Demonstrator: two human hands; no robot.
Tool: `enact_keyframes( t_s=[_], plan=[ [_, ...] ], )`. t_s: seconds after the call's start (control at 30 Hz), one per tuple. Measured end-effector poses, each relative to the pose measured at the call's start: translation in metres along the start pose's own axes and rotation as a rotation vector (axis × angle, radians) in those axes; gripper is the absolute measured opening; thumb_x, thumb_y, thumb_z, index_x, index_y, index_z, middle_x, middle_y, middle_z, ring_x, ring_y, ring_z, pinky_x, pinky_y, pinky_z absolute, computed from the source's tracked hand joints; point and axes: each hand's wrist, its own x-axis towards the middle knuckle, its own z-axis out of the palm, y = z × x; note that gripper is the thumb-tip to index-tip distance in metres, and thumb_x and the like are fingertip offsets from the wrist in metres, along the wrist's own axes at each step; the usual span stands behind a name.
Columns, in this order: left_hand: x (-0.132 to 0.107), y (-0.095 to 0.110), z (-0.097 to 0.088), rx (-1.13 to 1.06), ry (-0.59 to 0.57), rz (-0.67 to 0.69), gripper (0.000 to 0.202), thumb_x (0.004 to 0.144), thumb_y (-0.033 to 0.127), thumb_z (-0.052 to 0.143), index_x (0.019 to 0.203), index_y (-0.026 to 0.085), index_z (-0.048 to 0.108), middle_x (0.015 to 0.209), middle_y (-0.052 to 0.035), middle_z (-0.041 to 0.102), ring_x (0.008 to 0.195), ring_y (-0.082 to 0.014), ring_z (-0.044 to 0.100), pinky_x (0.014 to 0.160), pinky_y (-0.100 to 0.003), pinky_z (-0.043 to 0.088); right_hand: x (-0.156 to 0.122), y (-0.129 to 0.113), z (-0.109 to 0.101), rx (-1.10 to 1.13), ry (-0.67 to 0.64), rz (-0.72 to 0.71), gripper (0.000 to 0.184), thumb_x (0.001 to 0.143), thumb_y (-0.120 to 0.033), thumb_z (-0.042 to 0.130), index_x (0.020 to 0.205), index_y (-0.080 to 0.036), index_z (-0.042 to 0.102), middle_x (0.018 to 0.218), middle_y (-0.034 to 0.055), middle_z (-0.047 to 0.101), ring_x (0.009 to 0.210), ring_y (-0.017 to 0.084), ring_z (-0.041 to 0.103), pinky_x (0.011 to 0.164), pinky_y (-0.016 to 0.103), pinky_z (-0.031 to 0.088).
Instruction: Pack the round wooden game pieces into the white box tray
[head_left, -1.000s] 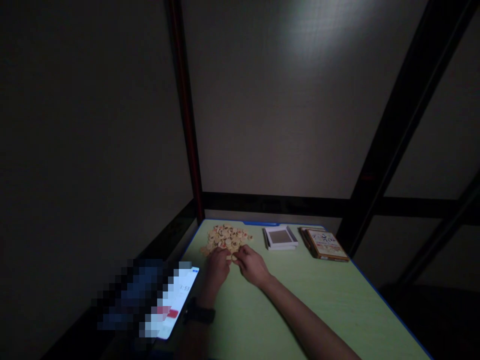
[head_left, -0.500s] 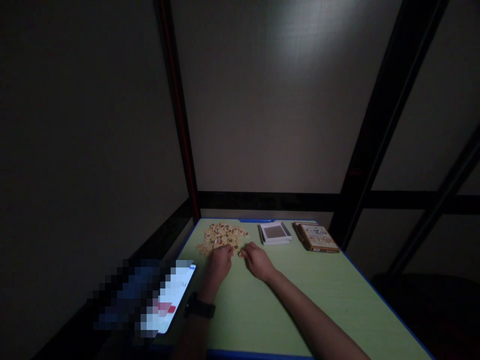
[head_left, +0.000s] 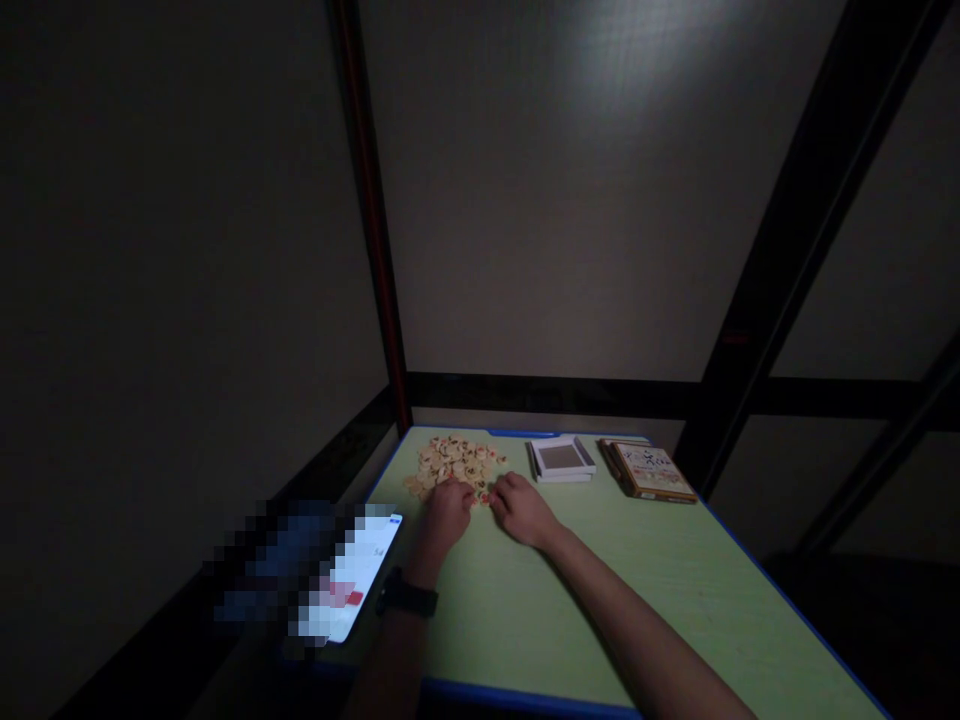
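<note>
A pile of small round wooden discs (head_left: 452, 462), printed with dark and red marks, lies spread near the table's far left. My left hand (head_left: 448, 512) is closed at the pile's front edge, thumb and fingers pinched on a disc that barely shows. Just right of it, my right hand (head_left: 523, 512) is closed too, its fingertips on a disc at the pile's right front corner. Between the two sets of fingertips a red-marked disc (head_left: 484, 498) shows on the table. My palms and curled fingers hide the rest of what they grip.
A white open box (head_left: 589, 460) stands behind my right hand. Farther right lies a printed, brown-edged flat box (head_left: 654, 470). A lit phone or tablet (head_left: 371, 570) is left of my left wrist. The green table (head_left: 660, 590) has a blue edge, with walls beyond.
The whole view has shifted slightly. My hands have drawn closer together at the pile's front edge, and red-marked discs now show between my fingertips. The boxes have stayed in place.
</note>
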Motion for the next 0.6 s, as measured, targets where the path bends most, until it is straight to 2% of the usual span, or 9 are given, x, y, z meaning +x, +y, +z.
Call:
enact_keyframes(
  t_s=[0.13, 0.23, 0.37, 0.47, 0.53, 0.6],
  plan=[
    [-0.001, 0.001, 0.004, -0.036, 0.027, 0.03, 0.023, 0.086, 0.01, 0.054, 0.089, 0.016, 0.076, 0.095, -0.0081, 0.074, 0.097, -0.0193, 0.065, 0.092, -0.03, 0.047, 0.002, -0.002, -0.001, -0.149, -0.027, -0.049, 0.026, 0.098, -0.028, 0.045, 0.101, -0.016, 0.068, 0.099, 0.0129, 0.062, 0.095, 0.024, 0.055, 0.089, 0.036, 0.042],
    [-0.001, 0.001, 0.003, -0.04, 0.028, 0.04, 0.024, 0.087, 0.01, 0.053, 0.089, 0.017, 0.076, 0.095, -0.0081, 0.074, 0.098, -0.0192, 0.065, 0.093, -0.03, 0.047, 0.004, -0.004, 0.0, -0.182, -0.025, -0.058, 0.026, 0.098, -0.03, 0.045, 0.101, -0.017, 0.068, 0.101, 0.0128, 0.063, 0.096, 0.025, 0.055, 0.088, 0.036, 0.042],
    [0.001, 0.001, -0.002, 0.022, 0.059, -0.023, 0.026, 0.088, 0.01, 0.05, 0.093, 0.016, 0.075, 0.098, -0.0095, 0.074, 0.1, -0.0199, 0.065, 0.094, -0.03, 0.046, 0.01, -0.006, 0.002, -0.102, 0.002, 0.033, 0.032, 0.102, -0.032, 0.038, 0.098, -0.018, 0.067, 0.097, 0.0104, 0.064, 0.094, 0.022, 0.058, 0.086, 0.032, 0.042],
    [0.002, -0.002, -0.004, 0.083, 0.102, -0.105, 0.029, 0.091, 0.01, 0.046, 0.096, 0.015, 0.074, 0.101, -0.0112, 0.072, 0.101, -0.0202, 0.065, 0.092, -0.029, 0.046, 0.02, -0.003, 0.004, -0.025, 0.053, 0.105, 0.029, 0.103, -0.028, 0.037, 0.108, -0.019, 0.064, 0.106, 0.0105, 0.063, 0.095, 0.02, 0.06, 0.082, 0.028, 0.043],
    [0.002, -0.006, -0.004, 0.105, 0.122, -0.142, 0.031, 0.092, 0.009, 0.044, 0.099, 0.016, 0.073, 0.104, -0.0113, 0.071, 0.102, -0.0197, 0.064, 0.091, -0.028, 0.046, 0.028, 0.0, 0.006, -0.007, 0.058, 0.058, 0.026, 0.1, -0.022, 0.042, 0.113, -0.02, 0.064, 0.112, 0.0105, 0.063, 0.101, 0.02, 0.059, 0.085, 0.028, 0.043],
    [0.001, -0.01, -0.002, 0.119, 0.144, -0.165, 0.031, 0.091, 0.008, 0.045, 0.106, 0.017, 0.072, 0.11, -0.0109, 0.069, 0.105, -0.0193, 0.063, 0.092, -0.027, 0.045, 0.033, 0.004, 0.009, -0.005, 0.04, -0.009, 0.026, 0.097, -0.016, 0.046, 0.111, -0.021, 0.067, 0.114, 0.0103, 0.063, 0.106, 0.022, 0.057, 0.09, 0.029, 0.042]
  ],
)
